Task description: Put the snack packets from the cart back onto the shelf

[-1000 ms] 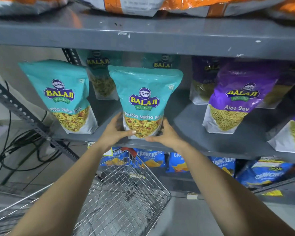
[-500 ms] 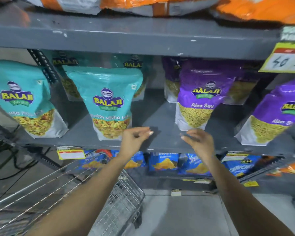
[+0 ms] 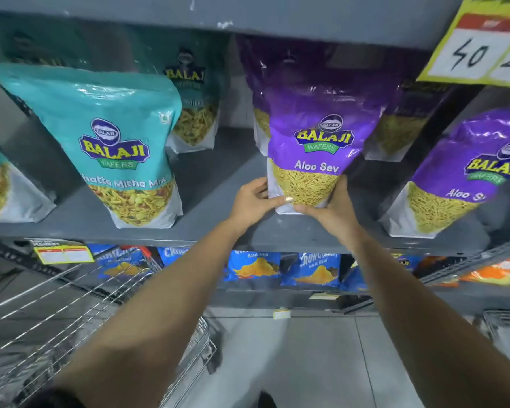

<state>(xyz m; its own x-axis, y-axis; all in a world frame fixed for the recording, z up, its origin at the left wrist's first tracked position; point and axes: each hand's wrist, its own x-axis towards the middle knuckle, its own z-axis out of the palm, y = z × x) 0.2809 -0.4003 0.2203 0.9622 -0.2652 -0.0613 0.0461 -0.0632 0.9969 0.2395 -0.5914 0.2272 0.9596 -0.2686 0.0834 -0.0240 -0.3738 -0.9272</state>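
Head view, packet counts: on the grey metal shelf [image 3: 218,184] stand two front-row teal plastic Khatta Mitha Mix pouches, one whole [image 3: 115,142] and one cut by the frame's left edge [image 3: 0,189], and at least one more teal pouch [image 3: 193,107] behind; two front-row purple plastic Aloo Sev pouches, the held one [image 3: 321,131] and a leaning one [image 3: 460,178] to the right of the grip, with two darker purple ones behind. Several blue crisp packets [image 3: 255,266] lie on the lower shelf below the grip.
Other items: one silver wire shopping cart [image 3: 71,319] below and left of the grip; one yellow handwritten price tag [image 3: 480,45] above and to its right.
Left hand [image 3: 252,201]: arm stretched forward and up, fingers curled round the held pouch's lower left edge, thumb pressed across its front.
Right hand [image 3: 333,206]: arm extended likewise, palm cupping the lower right corner, thumb meeting the left thumb.
Grip state: both hands closed on the held purple pouch, which stands upright on the shelf.
Change since earlier: half a second ago both hands hovered empty and part-open short of this pouch; a second ago they held the whole teal pouch, now standing free to the left of the grip.
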